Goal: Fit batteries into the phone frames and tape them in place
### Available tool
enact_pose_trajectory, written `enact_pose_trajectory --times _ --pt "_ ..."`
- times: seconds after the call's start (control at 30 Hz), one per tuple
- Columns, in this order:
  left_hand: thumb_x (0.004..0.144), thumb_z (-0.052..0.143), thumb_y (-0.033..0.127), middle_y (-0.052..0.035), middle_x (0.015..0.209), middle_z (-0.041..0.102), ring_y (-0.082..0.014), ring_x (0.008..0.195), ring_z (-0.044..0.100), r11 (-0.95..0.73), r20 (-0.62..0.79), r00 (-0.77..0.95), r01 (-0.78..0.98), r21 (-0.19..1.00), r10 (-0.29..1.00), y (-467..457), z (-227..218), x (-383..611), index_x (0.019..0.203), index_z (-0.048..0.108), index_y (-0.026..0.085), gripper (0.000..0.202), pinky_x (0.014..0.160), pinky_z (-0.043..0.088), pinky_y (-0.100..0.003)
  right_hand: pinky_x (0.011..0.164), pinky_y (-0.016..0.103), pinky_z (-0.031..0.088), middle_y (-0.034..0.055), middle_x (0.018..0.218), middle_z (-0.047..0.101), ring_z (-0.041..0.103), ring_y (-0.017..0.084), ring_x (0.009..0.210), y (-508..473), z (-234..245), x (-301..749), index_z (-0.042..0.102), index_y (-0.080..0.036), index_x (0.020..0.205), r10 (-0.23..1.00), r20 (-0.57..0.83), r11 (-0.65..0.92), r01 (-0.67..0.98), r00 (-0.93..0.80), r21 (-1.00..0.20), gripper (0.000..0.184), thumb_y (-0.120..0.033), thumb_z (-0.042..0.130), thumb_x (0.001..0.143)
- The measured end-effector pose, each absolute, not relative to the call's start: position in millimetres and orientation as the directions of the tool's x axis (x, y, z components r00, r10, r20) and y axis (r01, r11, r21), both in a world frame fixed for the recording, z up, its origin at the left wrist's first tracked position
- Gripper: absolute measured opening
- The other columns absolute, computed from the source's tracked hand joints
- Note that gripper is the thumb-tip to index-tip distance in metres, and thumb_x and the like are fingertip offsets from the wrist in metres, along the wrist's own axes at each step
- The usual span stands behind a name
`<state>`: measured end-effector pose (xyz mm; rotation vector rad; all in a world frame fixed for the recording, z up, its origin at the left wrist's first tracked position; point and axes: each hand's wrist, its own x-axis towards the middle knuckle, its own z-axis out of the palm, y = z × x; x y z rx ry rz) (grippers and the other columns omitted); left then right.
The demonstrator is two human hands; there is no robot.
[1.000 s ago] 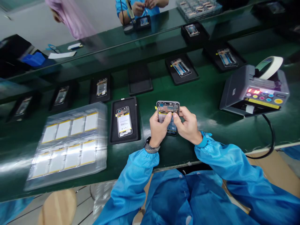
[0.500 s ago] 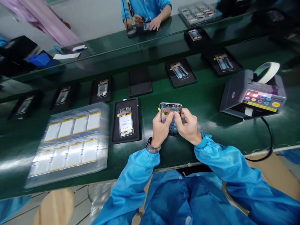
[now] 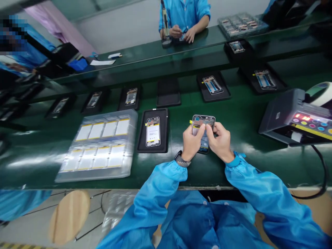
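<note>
An opened phone point(image 3: 203, 121), its inner boards showing and a small yellow tab at its upper left, is held between both hands over the green bench. My left hand point(image 3: 193, 140) grips its left side, thumb pressing on the inside near the upper middle. My right hand point(image 3: 219, 140) grips the right side, its thumb beside the other one. The thumbs hide whatever they press. To the left, a black tray point(image 3: 140, 147) holds another opened phone point(image 3: 153, 131) with a white battery in it.
Further left lies a clear plastic tray point(image 3: 97, 175) of white batteries. A tape dispenser point(image 3: 280, 114) with a lit display stands at the right, its black cable point(image 3: 323, 169) hanging over the edge. Black trays with phones line the bench behind. A co-worker point(image 3: 185, 20) works across.
The camera view has swung, so the scene sits further right, apart from the co-worker's small hand movement. Both hands keep the same hold on the phone, thumbs still pressed inside.
</note>
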<state>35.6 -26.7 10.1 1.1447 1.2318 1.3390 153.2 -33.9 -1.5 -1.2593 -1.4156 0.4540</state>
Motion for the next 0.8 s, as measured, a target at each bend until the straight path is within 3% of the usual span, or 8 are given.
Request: enact_pose_trajectory --times 0.2,0.33,0.43,0.57,0.67,0.8 --pt "0.077 0.080 0.061 -0.0068 0.086 0.076 -0.0174 0.072 0.068 0.156 -0.122 0.172 -0.204 0.966 0.978 -11.9 -6.0 22.8 0.099 0.073 0.013 0.053 0.064 0.052 -0.026 0.051 0.027 0.047 0.0025 0.071 0.068 0.060 0.016 0.058 -13.7 -5.0 159.3 0.067 -0.017 0.095 0.968 0.200 0.174 0.169 0.150 -0.970 0.038 -0.055 0.063 0.094" --pt "0.069 0.090 0.050 -0.0118 0.097 0.079 -0.0245 0.086 0.075 0.316 -0.230 0.263 -0.354 0.880 0.937 -4.5 -10.9 16.9 0.101 0.072 0.012 0.053 0.081 0.060 -0.035 0.055 0.025 0.051 0.0020 0.070 0.069 0.065 0.015 0.060 -23.3 8.2 192.3 0.065 -0.018 0.089 0.980 0.122 0.082 0.239 0.159 -0.968 0.041 -0.059 0.067 0.089" --pt "0.077 0.086 0.037 -0.0133 0.097 0.079 -0.0276 0.096 0.077 0.413 -0.328 0.262 -0.416 0.811 0.908 0.0 -9.9 14.9 0.100 0.071 0.011 0.038 0.091 0.061 -0.041 0.054 0.023 0.050 0.0026 0.067 0.069 0.064 0.014 0.056 -59.3 15.0 234.6 0.065 -0.017 0.086 0.895 0.167 0.037 0.305 0.413 -0.952 0.039 -0.055 0.070 0.086" --pt "0.081 0.081 0.023 -0.0147 0.102 0.079 -0.0298 0.105 0.075 0.477 -0.359 0.328 -0.441 0.760 0.874 0.2 -3.3 11.5 0.103 0.072 0.010 0.027 0.098 0.060 -0.045 0.046 0.021 0.046 0.0040 0.063 0.068 0.061 0.012 0.048 -111.1 19.8 296.0 0.064 -0.015 0.081 0.629 0.141 -0.024 0.200 0.765 -0.980 0.037 -0.050 0.076 0.079" --pt "0.077 0.082 0.019 -0.0152 0.107 0.078 -0.0301 0.107 0.075 0.463 -0.327 0.351 -0.440 0.770 0.877 -1.1 -1.8 11.3 0.106 0.071 0.009 0.033 0.100 0.060 -0.045 0.039 0.020 0.044 0.0060 0.062 0.069 0.061 0.013 0.045 -122.5 25.9 326.9 0.064 -0.014 0.077 0.553 -0.014 -0.048 0.015 0.833 -0.999 0.033 -0.042 0.080 0.074" --pt "0.072 0.088 0.024 -0.0146 0.106 0.079 -0.0311 0.107 0.074 0.410 -0.282 0.343 -0.396 0.822 0.896 -2.7 -5.4 12.9 0.107 0.071 0.009 0.042 0.098 0.059 -0.046 0.037 0.018 0.044 0.0079 0.063 0.071 0.062 0.012 0.045 -111.6 38.5 336.4 0.066 -0.013 0.074 0.594 -0.099 -0.087 -0.059 0.798 -0.994 0.026 -0.035 0.080 0.076"
